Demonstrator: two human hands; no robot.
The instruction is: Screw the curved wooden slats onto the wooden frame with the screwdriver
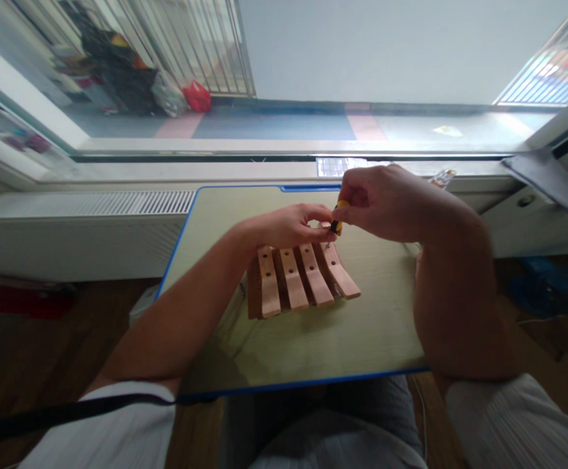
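Observation:
A small wooden piece with several pale slats (pixel 294 280), each drilled with dark holes, lies on the desk in front of me. A short screwdriver (pixel 339 215) with a yellow and black handle stands nearly upright over the rightmost slat (pixel 341 277). My right hand (pixel 379 202) is closed round its handle from above, the fingers pinching it. My left hand (pixel 294 225) reaches across the slats' far ends, its thumb and forefinger closed about the far end of the rightmost slat, beside the screwdriver. A small metal screw (pixel 327 246) shows just below the screwdriver.
The pale desktop (pixel 362 339) has a blue rim. Behind it are a windowsill with a clear blister sheet (pixel 330 167) and a white radiator (pixel 93 234) at left. Papers (pixel 552 179) lie at the right. A black strap (pixel 69 413) crosses my left sleeve.

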